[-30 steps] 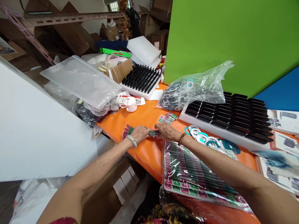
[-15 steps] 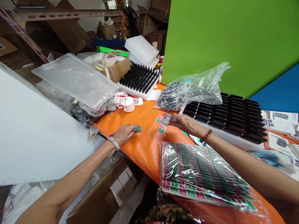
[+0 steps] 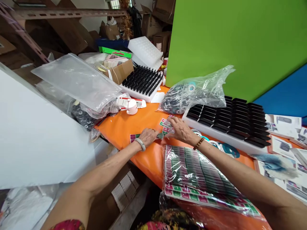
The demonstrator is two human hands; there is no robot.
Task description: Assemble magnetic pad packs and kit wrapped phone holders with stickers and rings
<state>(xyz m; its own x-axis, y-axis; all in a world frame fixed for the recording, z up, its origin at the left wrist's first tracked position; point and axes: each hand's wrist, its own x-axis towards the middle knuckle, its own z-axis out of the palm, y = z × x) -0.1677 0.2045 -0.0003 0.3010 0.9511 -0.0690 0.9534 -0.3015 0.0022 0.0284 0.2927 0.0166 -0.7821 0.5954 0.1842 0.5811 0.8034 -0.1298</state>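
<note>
My left hand, with a pale bangle at the wrist, is closed on a small stack of printed cards; their green ends stick out past the fingertips. More pink-and-green cards lie on the orange tabletop just left of that wrist. My right hand, wearing a beaded bracelet, has its thumb and fingers apart beside a loose pile of cards in pink, green and white. The two hands are close together. Below my right forearm lies a clear plastic bag full of rows of similar cards.
A white foam tray with rows of black pieces stands at right, near white-and-teal rings. Behind it is a bag of rings. A small white-pink cup-like item and a second black-filled tray are farther back. White boxes lie far right.
My left hand has moved right with its stack, toward the right hand. My right hand has come slightly left and opened its fingers by the loose pile; the cards it held have been let go.
</note>
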